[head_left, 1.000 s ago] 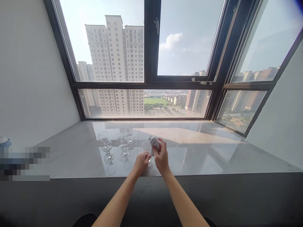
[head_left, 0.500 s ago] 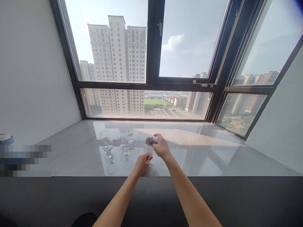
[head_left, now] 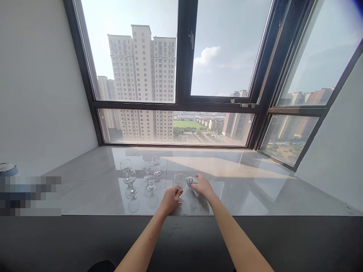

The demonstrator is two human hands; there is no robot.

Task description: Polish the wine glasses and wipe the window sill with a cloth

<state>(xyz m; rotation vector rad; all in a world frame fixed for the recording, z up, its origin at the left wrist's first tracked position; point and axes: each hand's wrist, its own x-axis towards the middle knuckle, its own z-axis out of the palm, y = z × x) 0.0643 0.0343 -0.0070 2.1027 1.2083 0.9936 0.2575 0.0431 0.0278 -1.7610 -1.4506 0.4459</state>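
Note:
A clear stemmed glass [head_left: 180,182] stands upright on the glossy grey windowsill [head_left: 249,189]. My left hand [head_left: 171,198] pinches its stem near the foot. To the right of the glass, my right hand [head_left: 203,187] presses a crumpled grey-white cloth [head_left: 190,181] down on the sill. Several more empty stemmed glasses [head_left: 129,180] stand in a loose group to the left of the held one.
A dark ledge [head_left: 283,238] runs along the sill's front edge. Black-framed windows [head_left: 181,75] rise behind, with white walls on both sides. A blurred patch and a blue-and-white object [head_left: 7,169] sit at the far left.
My right hand has come down from above the glass bowl with the cloth and now rests on the sill beside the glass. My left hand stayed on the stem.

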